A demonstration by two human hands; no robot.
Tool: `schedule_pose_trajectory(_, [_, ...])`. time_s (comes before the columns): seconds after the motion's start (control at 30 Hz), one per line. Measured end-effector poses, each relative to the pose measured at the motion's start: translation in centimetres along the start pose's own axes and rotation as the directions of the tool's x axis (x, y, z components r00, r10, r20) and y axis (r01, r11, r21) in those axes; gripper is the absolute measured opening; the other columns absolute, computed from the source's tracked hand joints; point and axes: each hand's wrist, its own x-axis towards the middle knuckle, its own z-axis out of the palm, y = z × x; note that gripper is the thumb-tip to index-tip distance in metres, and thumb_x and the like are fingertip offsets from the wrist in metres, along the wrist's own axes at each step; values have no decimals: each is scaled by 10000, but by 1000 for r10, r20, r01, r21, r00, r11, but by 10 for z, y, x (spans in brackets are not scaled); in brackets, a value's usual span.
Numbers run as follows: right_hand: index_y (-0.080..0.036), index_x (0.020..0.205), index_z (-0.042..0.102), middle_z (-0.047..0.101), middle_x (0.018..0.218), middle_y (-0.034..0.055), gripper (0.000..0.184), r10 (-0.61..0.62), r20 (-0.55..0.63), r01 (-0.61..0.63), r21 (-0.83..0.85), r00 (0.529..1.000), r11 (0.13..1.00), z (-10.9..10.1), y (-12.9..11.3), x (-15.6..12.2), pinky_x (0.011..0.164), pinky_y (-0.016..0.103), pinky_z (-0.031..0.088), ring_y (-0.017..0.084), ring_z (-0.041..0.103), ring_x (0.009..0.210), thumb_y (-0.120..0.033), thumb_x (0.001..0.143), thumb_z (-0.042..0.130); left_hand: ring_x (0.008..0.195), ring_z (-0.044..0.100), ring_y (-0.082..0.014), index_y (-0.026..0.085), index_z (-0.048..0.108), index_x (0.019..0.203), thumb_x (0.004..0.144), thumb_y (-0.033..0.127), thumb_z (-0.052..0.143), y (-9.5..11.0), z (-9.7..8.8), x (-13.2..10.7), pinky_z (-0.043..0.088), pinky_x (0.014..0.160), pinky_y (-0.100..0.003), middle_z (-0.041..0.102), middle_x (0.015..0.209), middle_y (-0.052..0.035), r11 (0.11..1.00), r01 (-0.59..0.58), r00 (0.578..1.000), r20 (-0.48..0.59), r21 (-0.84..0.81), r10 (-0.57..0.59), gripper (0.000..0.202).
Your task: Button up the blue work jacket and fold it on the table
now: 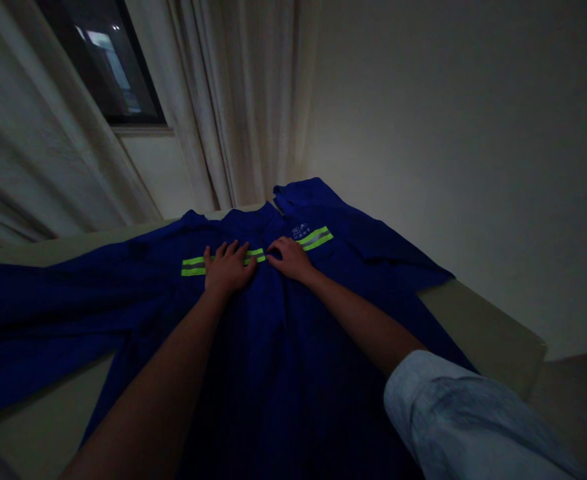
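The left hand is laid palm down, its fingers spread apart, on the chest of a blue garment, where the left-hand strip of 2 yellow-green reflective strips is partly covered. The right hand is rested beside the front opening, its fingers curled and its thumb brought near the forefinger; whether fabric is clamped between them cannot be told. The garment is spread face up on a greenish-beige surface, its long axis run away from the person, with the collar pointed toward the curtain and the body stretched toward the person. 1 sleeve is extended far to the left; the other is angled to the right. A pale logo is set above the right-hand strip.
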Motion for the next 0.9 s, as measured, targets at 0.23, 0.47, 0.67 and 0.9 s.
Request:
schedule_pose_trajectory(0.23, [-191, 1078, 757, 711, 1085, 72, 170, 10, -2, -10, 2, 1000, 1000, -1, -1, 0, 928, 332, 445, 224, 634, 1033, -322, 970, 739, 1542, 358, -384, 295, 495, 1577, 1025, 596, 321, 1, -1, 0, 138, 1251, -706, 453, 1658, -87, 1000, -3, 1000, 2, 1, 3, 652])
schedule_pose_trajectory(0.47, [-181, 1055, 760, 714, 1087, 78, 241, 16, 1, -16, 13, 1000, 1000, -1, 1, 1, 904, 318, 443, 217, 634, 1026, -404, 965, 762, 1538, 366, -384, 292, 504, 1569, 1027, 589, 328, 1, -1, -1, 139, 1249, -710, 458, 1655, -89, 1000, -5, 1000, -6, -9, 5, 643])
schedule_pose_trajectory(0.67, [-181, 1068, 756, 715, 1072, 76, 236, 17, 1, -17, -43, 1000, 999, -3, -2, 0, 902, 330, 437, 225, 633, 1037, -401, 986, 733, 1529, 380, -391, 284, 508, 1569, 1026, 590, 343, 0, 0, 0, 151, 1245, -715, 468, 1647, -97, 1000, -14, 1000, -15, -1, 14, 644])
schedule_pose_trajectory(0.9, [-193, 1107, 741, 721, 1126, 83, 219, -43, 8, 44, -182, 999, 982, -6, -10, -5, 922, 366, 417, 245, 626, 1062, -378, 1044, 642, 1532, 376, -386, 286, 512, 1566, 1025, 592, 340, 1, 0, 0, 145, 1248, -715, 468, 1647, -91, 1000, -3, 1000, -13, -11, 2, 646])
